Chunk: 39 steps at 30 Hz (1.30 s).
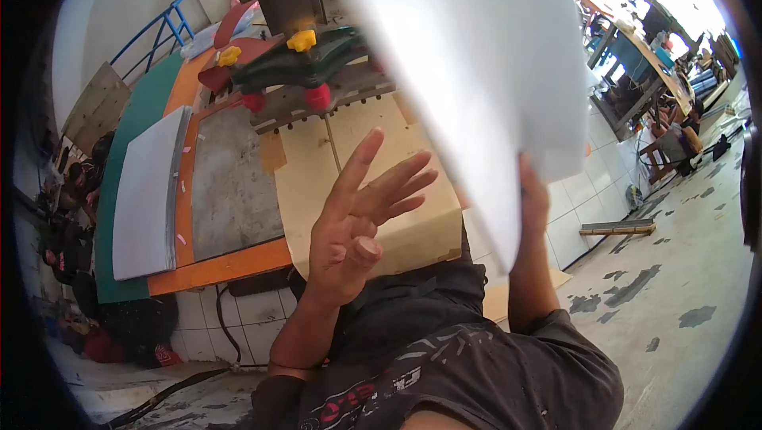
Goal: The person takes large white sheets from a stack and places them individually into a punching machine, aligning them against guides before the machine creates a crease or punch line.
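My left hand [345, 232] is raised with its fingers spread and nothing in them, over a beige board [373, 228] on the workbench. My right hand [535, 196] grips a large white sheet [508, 73] by its lower right side. The sheet stands up steeply, bends, and is blurred in its upper part. It hides some of my right fingers and much of the bench behind. A dark green clamp frame [305, 65] with yellow and red knobs sits beyond the board.
A stack of white sheets [147, 192] lies at the left on a green surface [119, 279]. Beside it is a grey plate [236, 180] within an orange border [214, 278]. A cluttered workbench [635, 33] stands far right. A short metal bar [617, 228] lies on the floor.
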Tool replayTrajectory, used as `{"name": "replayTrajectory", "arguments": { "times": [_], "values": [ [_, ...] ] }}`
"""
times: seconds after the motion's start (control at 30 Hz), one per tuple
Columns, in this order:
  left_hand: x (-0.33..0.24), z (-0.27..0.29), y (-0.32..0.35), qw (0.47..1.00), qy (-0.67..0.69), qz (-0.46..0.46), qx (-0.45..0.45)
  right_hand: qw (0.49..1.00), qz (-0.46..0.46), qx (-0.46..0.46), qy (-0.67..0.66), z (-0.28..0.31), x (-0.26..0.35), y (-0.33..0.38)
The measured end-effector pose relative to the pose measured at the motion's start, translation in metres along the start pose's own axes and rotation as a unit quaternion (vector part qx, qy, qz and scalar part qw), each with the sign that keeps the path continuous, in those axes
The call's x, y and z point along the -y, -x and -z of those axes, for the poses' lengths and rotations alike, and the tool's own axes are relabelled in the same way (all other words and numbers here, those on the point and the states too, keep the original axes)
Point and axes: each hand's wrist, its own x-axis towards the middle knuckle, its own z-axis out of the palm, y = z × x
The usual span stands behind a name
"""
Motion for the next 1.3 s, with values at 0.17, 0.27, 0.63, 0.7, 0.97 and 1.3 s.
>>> {"name": "replayTrajectory", "arguments": {
  "times": [0.17,0.27,0.63,0.7,0.97,1.3],
  "values": [
    [0.002,0.01,0.007,1.0,-0.017,-0.009,-0.002,0.99,0.073,-0.123,0.017,0.046,0.071,-0.088],
    [0.004,0.014,0.014,0.999,-0.028,0.02,-0.022,0.992,0.059,-0.113,0.022,0.052,0.106,-0.145],
    [0.007,0.019,0.023,0.992,-0.064,0.08,-0.075,0.981,-0.128,-0.018,0.144,0.155,0.125,-0.21],
    [0.006,0.019,0.024,0.991,-0.067,0.084,-0.08,0.985,-0.106,-0.006,0.135,0.147,0.122,-0.203],
    [0.007,0.024,0.028,0.989,-0.076,0.088,-0.087,0.951,-0.136,-0.014,0.276,0.15,0.15,-0.192],
    [0.012,0.031,0.036,0.991,-0.056,0.099,-0.072,0.952,-0.047,-0.112,0.281,0.154,0.114,-0.191]
  ]
}}
